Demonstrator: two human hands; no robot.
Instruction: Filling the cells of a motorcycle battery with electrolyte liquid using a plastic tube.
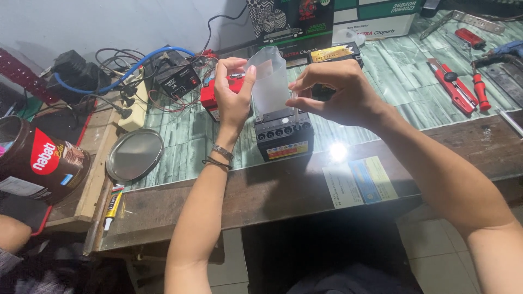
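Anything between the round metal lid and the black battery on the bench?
Only the left forearm, wearing a wristband, crosses above that stretch in the head view; between the metal lid and battery, the bench is bare.

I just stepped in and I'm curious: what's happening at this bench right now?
A person holds a translucent plastic container with both bare hands over a small black battery that stands on the workbench. The left hand grips the container's side, and the right hand pinches at its other edge. A round metal lid lies to the left, and red-handled tools lie to the right.
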